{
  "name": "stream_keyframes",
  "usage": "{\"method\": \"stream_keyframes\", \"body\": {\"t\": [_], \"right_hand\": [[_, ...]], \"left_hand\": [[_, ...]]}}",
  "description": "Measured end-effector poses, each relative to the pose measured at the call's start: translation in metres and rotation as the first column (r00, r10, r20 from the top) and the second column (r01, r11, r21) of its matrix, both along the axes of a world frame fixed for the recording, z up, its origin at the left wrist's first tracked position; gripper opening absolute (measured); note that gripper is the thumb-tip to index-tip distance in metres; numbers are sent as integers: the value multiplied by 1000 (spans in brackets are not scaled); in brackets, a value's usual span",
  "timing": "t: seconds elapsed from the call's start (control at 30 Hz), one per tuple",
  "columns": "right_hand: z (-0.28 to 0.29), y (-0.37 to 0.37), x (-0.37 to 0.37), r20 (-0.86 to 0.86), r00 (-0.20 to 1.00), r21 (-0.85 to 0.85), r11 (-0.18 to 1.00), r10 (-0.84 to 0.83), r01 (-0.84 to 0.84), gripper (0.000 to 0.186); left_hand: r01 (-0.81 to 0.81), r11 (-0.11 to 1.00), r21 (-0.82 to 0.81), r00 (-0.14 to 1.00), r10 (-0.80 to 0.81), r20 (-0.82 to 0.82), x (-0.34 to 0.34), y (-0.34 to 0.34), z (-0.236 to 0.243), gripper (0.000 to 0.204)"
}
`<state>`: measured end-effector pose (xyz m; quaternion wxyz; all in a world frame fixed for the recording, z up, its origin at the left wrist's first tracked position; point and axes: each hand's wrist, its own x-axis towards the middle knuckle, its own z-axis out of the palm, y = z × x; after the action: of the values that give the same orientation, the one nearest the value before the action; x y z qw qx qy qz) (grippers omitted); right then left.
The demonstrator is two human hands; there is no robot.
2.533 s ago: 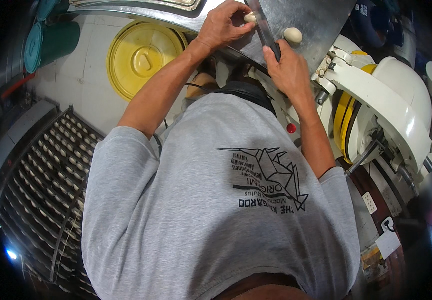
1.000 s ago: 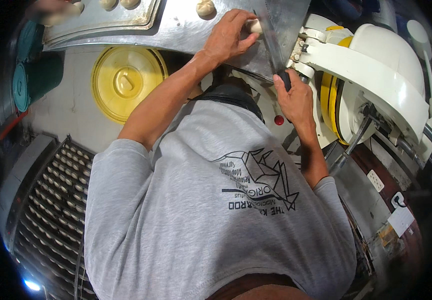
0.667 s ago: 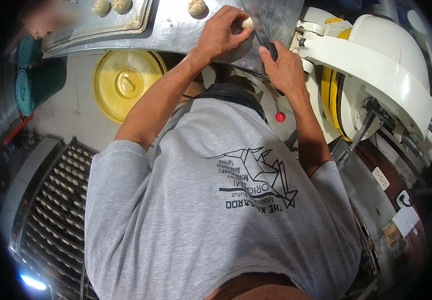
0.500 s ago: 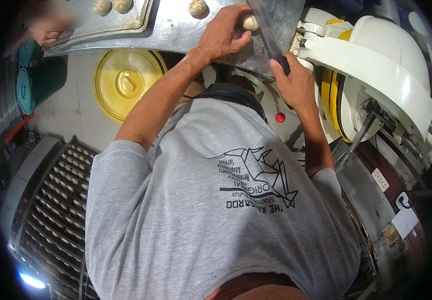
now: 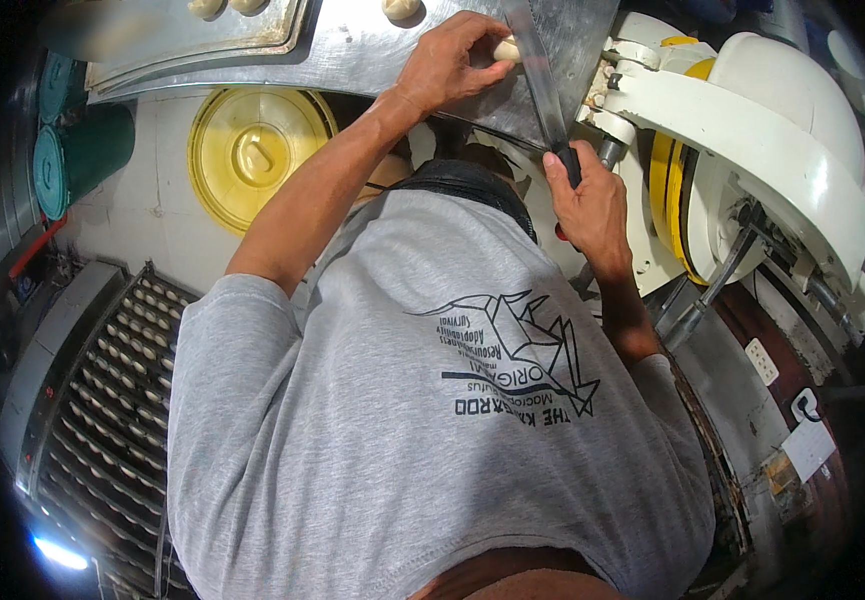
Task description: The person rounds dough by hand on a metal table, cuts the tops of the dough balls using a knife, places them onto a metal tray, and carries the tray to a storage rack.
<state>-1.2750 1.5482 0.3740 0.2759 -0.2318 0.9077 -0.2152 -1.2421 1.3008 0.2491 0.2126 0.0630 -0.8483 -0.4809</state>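
Observation:
At the top, my left hand [image 5: 452,65] is closed around a small pale dough ball [image 5: 505,49] on the metal table. Thumb and fingers pinch it from its left side. My right hand [image 5: 592,205] grips the black handle of a long knife [image 5: 542,85], just off the table's near edge. The blade points away from me and lies against or right beside the dough ball's right side; I cannot tell whether it has cut in. Another dough ball [image 5: 402,9] sits on the table, left of and beyond my left hand.
A metal tray [image 5: 202,50] with dough balls lies on the table [image 5: 362,60] at the left. Below stand a yellow lidded bin [image 5: 222,170] and green bins [image 5: 97,155]. A large white machine [image 5: 752,140] crowds the right. A rack [image 5: 117,390] holding rows of pale pieces stands lower left.
My right hand has drawn the knife back toward me, its blade now against or beside the dough ball. The left fingers have closed in on the ball. The other person's hand at upper left has withdrawn.

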Motion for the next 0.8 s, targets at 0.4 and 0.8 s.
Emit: {"method": "stream_keyframes", "body": {"t": [0.4, 0.8], "right_hand": [[4, -19, -11, -39, 999, -40, 999, -2, 0, 36], [-1, 3, 14, -5, 999, -84, 996, -43, 43, 33]], "left_hand": [[-33, 998, -61, 993, 26, -114, -1, 1, 0, 56], [10, 1000, 24, 989, -14, 147, 5, 2, 10, 54]]}}
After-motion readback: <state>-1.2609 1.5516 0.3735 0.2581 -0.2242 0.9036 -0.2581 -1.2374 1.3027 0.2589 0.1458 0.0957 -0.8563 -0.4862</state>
